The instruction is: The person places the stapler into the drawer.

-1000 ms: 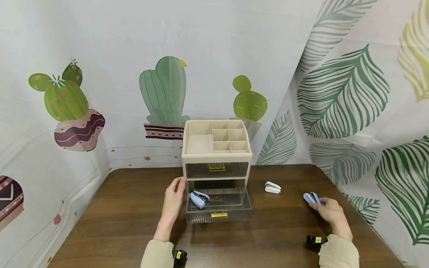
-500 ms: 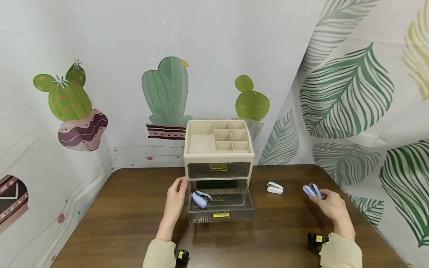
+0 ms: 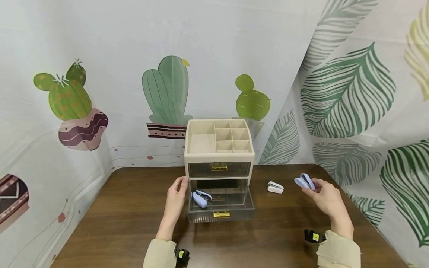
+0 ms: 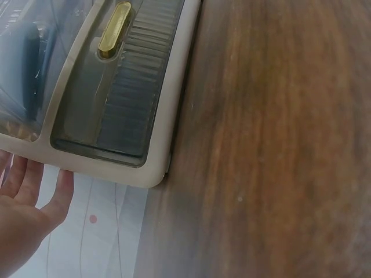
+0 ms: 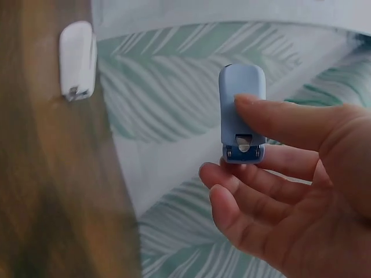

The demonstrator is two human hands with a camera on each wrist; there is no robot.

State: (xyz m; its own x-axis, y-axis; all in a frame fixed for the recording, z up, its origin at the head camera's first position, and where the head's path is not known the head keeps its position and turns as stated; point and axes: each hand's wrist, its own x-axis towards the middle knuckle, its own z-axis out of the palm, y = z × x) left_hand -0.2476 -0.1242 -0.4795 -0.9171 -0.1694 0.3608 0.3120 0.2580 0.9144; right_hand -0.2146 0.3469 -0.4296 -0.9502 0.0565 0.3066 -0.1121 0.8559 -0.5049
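My right hand (image 3: 328, 198) pinches a light blue mini stapler (image 3: 304, 181) between thumb and fingers, above the table's right side; the right wrist view shows this stapler (image 5: 243, 110) upright, with the thumb on its face. My left hand (image 3: 176, 201) rests its fingertips against the left side of a cream desk organizer (image 3: 219, 158), fingers fairly straight in the left wrist view. The organizer's lower clear drawer (image 3: 234, 215) is pulled out. Inside it, toward the left, lies another light blue stapler (image 3: 200, 199). A white stapler (image 3: 275, 187) lies on the table between organizer and right hand.
The organizer's upper drawer (image 3: 201, 170) is closed and has a gold handle (image 3: 219, 167). Its top is split into several compartments (image 3: 232, 136). The brown wooden table (image 3: 127, 219) meets a patterned cloth backdrop (image 3: 214, 56) at the back and sides.
My right hand has lifted the light blue stapler off the table and carried it slightly left and toward the back. The left hand stays against the organizer, and the head view has shifted slightly.
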